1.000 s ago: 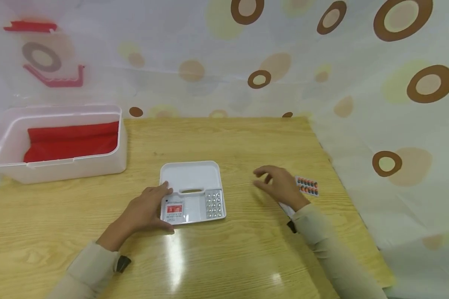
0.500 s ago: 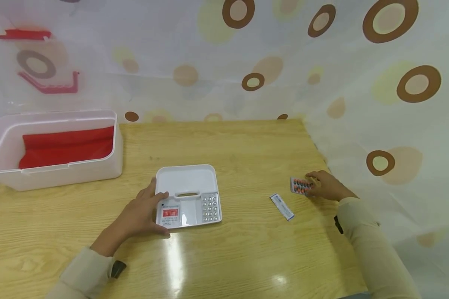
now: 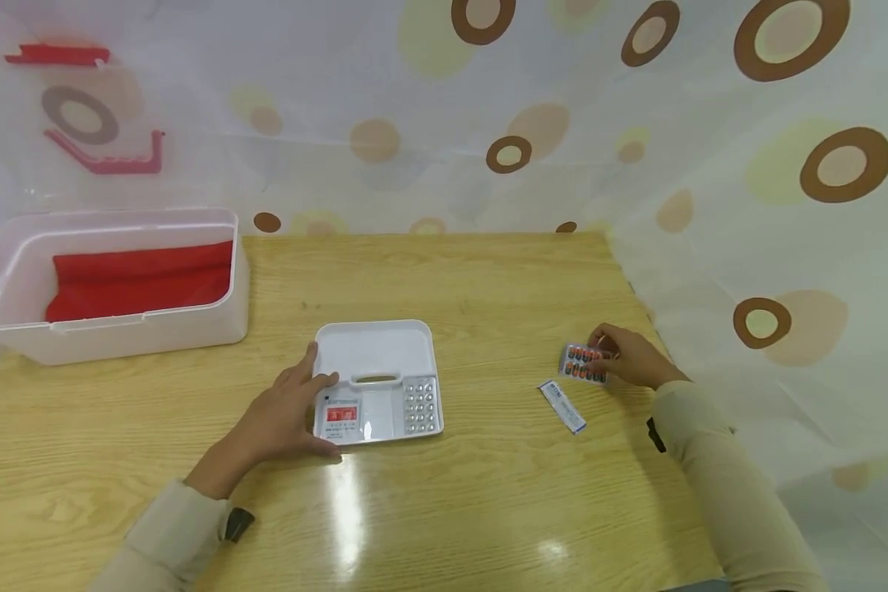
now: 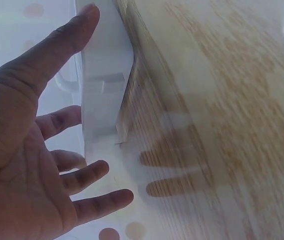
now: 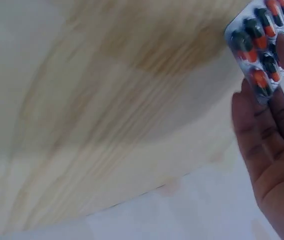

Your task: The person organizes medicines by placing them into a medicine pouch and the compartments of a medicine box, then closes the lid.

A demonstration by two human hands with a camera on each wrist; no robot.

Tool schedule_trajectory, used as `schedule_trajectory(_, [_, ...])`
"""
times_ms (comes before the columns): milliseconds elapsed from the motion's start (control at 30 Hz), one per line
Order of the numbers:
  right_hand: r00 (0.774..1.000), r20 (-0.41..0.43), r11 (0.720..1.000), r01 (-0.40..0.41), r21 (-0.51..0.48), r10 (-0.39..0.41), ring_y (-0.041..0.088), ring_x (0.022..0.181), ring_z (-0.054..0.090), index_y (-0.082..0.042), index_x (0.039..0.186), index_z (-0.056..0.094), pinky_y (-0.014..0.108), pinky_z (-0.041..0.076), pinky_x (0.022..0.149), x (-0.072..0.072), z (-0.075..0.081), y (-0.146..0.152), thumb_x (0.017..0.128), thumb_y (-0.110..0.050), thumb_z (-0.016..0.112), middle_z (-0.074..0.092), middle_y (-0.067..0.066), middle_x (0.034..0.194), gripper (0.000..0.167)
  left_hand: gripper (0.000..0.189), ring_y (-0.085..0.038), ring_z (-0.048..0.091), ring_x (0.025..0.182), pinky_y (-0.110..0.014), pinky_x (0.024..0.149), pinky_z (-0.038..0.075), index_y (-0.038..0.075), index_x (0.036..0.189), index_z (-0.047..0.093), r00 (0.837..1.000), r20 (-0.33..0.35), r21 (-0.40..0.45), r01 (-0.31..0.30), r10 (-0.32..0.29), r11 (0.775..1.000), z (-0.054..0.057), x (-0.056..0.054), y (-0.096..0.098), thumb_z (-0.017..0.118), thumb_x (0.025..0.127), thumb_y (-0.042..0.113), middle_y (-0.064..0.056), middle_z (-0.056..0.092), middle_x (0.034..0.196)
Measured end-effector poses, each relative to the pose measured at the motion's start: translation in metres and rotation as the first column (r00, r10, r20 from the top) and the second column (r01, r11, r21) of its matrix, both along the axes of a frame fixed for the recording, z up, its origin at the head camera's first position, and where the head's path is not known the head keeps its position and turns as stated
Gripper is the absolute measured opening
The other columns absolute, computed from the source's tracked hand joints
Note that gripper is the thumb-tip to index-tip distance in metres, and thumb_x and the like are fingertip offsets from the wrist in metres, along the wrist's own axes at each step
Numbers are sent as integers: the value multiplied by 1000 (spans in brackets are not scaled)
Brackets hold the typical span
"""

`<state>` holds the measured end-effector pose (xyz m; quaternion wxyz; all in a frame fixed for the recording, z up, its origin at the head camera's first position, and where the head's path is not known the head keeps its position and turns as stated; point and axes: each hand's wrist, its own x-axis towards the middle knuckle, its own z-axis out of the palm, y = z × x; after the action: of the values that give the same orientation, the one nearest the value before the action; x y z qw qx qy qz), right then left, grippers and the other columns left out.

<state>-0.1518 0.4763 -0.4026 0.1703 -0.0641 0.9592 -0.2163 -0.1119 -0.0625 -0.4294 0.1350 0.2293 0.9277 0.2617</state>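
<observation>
A white plastic case with a handle slot [image 3: 373,345] lies on the wooden table. Inside its front half are a red-and-white packet [image 3: 342,415] at left and a silver blister pack of round pills [image 3: 420,406] at right. My left hand [image 3: 281,411] rests at the case's left end; in the left wrist view its thumb touches the side wall [image 4: 107,60] and the fingers are spread. At the right, my right hand [image 3: 631,355] pinches a blister pack of orange-and-dark capsules [image 3: 577,366] between thumb and fingers. That capsule pack [image 5: 254,37] also shows in the right wrist view.
A narrow white-and-blue sachet [image 3: 562,406] lies just in front of the capsule pack. A translucent bin [image 3: 148,329] holding red cloth [image 3: 141,284] stands at the back left. A patterned sheet [image 3: 429,123] hangs behind the table and along its right side.
My right hand moved right, past the sachet, to the capsule blister pack, took hold of it and has shifted it slightly left. My left hand stays at the case.
</observation>
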Motion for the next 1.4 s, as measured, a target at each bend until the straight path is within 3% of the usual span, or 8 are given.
schedule_trajectory(133, [991, -122, 994, -75, -84, 64, 20, 90, 65, -6, 111, 63, 35, 54, 77, -10, 5, -28, 96, -12, 65, 69, 12, 102, 17, 102, -53, 42, 137, -65, 93, 49, 5, 143, 53, 1000, 8, -26, -2, 2, 1000, -1, -1, 0, 95, 59, 43, -29, 14, 164])
schedule_trajectory(333, [972, -199, 958, -170, -230, 125, 21, 92, 67, -8, 113, 68, 37, 58, 82, -32, 23, -115, 96, -14, 65, 71, 10, 104, 18, 103, -51, 52, 128, -59, 86, 52, 9, 143, 53, 1000, 6, -68, -5, 5, 998, -1, -3, 1, 94, 57, 48, -28, 14, 165])
schedule_trajectory(500, [955, -204, 917, -268, -296, 213, 21, 94, 68, -8, 111, 69, 37, 58, 84, -45, 29, -189, 95, -13, 66, 73, 9, 103, 17, 103, -49, 53, 127, -57, 84, 53, 9, 143, 53, 1000, 7, -75, -4, 4, 997, -1, -2, 4, 94, 57, 49, -28, 15, 164])
schedule_trajectory(800, [946, -149, 911, -319, -260, 289, 19, 92, 70, -5, 111, 68, 30, 57, 83, -58, 11, -260, 93, -8, 68, 74, 10, 103, 19, 104, -46, 55, 127, -64, 97, 45, 11, 142, 54, 1000, -11, -94, 6, -7, 996, -2, -2, 10, 93, 56, 53, -27, 16, 165])
schedule_trajectory(967, [949, -140, 931, -306, -201, 282, 20, 97, 71, -6, 112, 70, 31, 57, 88, -50, 1, -271, 93, -9, 69, 75, 9, 105, 19, 103, -47, 55, 125, -65, 96, 45, 10, 141, 54, 1000, -7, -87, 28, -29, 996, 0, -2, 14, 93, 56, 54, -28, 18, 164])
schedule_trajectory(1133, [943, -153, 939, -315, -136, 294, 21, 108, 68, -7, 121, 69, 34, 55, 96, -44, 2, -264, 94, -15, 68, 73, 8, 119, 28, 102, -46, 54, 126, -65, 97, 44, 12, 142, 54, 999, 4, -88, 36, -36, 996, 0, -2, 17, 93, 57, 53, -28, 17, 164])
schedule_trajectory(1233, [946, -179, 944, -297, -141, 271, 23, 109, 68, -6, 125, 67, 35, 56, 95, -40, 14, -244, 95, -17, 67, 71, 10, 123, 31, 102, -46, 54, 126, -65, 97, 45, 12, 142, 54, 999, -2, -83, 42, -42, 996, 0, -3, 17, 93, 57, 52, -28, 17, 164])
schedule_trajectory(1400, [953, -228, 960, -237, -148, 200, 23, 98, 69, -6, 121, 69, 39, 58, 86, -27, 36, -187, 97, -15, 64, 72, 13, 116, 26, 103, -46, 54, 127, -64, 95, 46, 11, 142, 54, 999, -11, -81, 46, -47, 996, -2, -3, 16, 93, 56, 52, -28, 17, 164])
